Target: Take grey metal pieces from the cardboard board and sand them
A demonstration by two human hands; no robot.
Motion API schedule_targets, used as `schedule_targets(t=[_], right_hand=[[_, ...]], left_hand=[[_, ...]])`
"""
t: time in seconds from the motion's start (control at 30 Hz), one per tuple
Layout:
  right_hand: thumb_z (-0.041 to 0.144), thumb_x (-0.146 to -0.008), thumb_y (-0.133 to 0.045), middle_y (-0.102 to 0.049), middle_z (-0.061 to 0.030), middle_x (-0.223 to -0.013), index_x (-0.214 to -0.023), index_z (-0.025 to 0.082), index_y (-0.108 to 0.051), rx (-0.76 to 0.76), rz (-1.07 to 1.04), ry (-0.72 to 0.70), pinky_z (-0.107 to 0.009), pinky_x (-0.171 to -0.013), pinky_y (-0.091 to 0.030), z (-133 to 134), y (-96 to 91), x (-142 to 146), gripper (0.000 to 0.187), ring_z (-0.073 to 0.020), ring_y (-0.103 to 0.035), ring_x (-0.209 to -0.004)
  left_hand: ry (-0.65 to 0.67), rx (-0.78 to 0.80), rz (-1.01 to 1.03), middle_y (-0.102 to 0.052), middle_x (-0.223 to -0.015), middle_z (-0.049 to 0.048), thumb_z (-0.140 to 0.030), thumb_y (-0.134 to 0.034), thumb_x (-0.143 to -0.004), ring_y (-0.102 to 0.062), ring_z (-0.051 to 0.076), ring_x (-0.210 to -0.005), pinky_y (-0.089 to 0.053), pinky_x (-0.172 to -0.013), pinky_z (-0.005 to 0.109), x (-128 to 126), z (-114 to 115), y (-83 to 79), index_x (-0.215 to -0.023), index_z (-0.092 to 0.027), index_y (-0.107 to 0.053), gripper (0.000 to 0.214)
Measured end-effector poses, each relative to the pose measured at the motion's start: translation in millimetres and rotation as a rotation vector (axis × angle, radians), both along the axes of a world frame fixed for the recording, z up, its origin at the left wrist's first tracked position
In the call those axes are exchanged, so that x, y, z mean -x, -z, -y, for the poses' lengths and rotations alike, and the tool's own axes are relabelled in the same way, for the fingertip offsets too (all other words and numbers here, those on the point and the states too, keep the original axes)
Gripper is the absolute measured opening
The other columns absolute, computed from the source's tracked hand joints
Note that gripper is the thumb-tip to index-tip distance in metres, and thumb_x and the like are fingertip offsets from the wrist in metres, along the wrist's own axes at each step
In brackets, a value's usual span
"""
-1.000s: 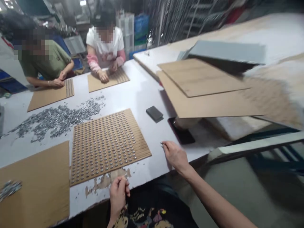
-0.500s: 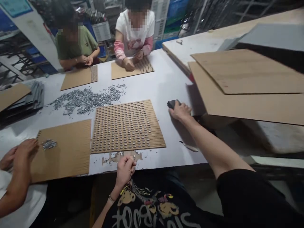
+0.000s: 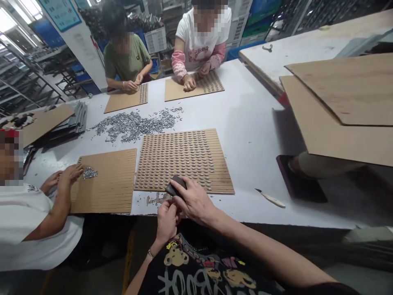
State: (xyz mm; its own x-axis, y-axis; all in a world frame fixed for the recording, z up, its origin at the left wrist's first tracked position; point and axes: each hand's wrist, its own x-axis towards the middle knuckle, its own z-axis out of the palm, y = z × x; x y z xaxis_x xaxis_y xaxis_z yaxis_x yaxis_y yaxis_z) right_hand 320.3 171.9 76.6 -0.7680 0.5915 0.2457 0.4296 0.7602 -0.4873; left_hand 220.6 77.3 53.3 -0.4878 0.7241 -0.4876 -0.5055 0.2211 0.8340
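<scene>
My right hand [image 3: 198, 203] grips a dark rectangular block [image 3: 177, 185] at the near edge of a grooved cardboard sheet [image 3: 225, 180]. Rows of small silvery oval metal pieces [image 3: 176, 153] are set along the grooves of that sheet. Just below the block, my left hand [image 3: 167, 221] is closed in a pinch at the table's front edge. Its fingertips are partly covered by my right hand, so what they hold cannot be made out.
A loose pile of metal pieces [image 3: 132, 125] lies beyond the sheet. To the left, a person leans over another cardboard sheet [image 3: 107, 190] with a small heap. Two people work across the table. A pale-handled knife [image 3: 270, 198] lies at right, near stacked boards [image 3: 340, 139].
My right hand has carried the dark block from the right side of the table back to my left hand. My left hand stays closed near the front edge. The view has shifted.
</scene>
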Motion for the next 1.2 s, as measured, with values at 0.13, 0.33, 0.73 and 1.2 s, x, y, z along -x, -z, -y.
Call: schedule_targets(t=[0.13,0.33,0.73,1.2], right_hand=[[0.037,-0.097,-0.05,-0.048,-0.0207,-0.134,-0.142,0.021,-0.05,-0.072,-0.004,-0.014,-0.047,-0.091,-0.049,8.8,5.0,-4.8,0.047,-0.033,-0.052,-0.111],[0.034,-0.097,-0.048,-0.048,-0.0217,-0.132,-0.141,0.018,-0.052,-0.086,-0.031,0.064,-0.049,-0.091,-0.05,18.7,42.9,-10.8,0.047,-0.0341,-0.052,-0.112],[0.035,-0.098,-0.045,-0.04,-0.0153,-0.146,-0.152,0.024,-0.033,0.037,-0.366,0.272,-0.055,-0.105,-0.043,-13.6,26.4,-54.5,0.056,-0.0339,-0.042,-0.133],[0.034,-0.099,-0.045,-0.049,-0.013,-0.141,-0.148,0.024,-0.039,0.287,-0.483,0.355,-0.052,-0.109,-0.039,-11.0,28.3,-88.3,0.051,-0.031,-0.044,-0.132]], left_hand=[[-0.026,-0.007,0.151,-0.037,-0.046,-0.0118,-0.038,-0.077,-0.063,-0.021,0.001,-0.036,-0.014,-0.035,0.016,8.3,4.4,-12.9,-0.071,-0.018,-0.05,0.034],[-0.064,-0.022,0.278,-0.049,-0.06,-0.0063,-0.033,-0.08,-0.061,-0.027,-0.001,-0.042,-0.018,-0.038,0.014,22.0,-3.5,9.3,-0.067,-0.016,-0.049,0.036],[-0.153,-0.055,0.075,-0.048,-0.062,-0.0062,-0.044,-0.073,-0.078,-0.039,0.004,-0.046,-0.028,-0.043,0.017,44.2,15.5,20.9,-0.088,-0.017,-0.061,0.031],[0.596,0.257,-1.545,-0.064,-0.083,0.006,-0.021,-0.051,-0.094,-0.058,0.02,-0.078,-0.043,-0.068,0.029,41.6,-1.8,19.4,-0.103,-0.022,-0.071,0.022]])
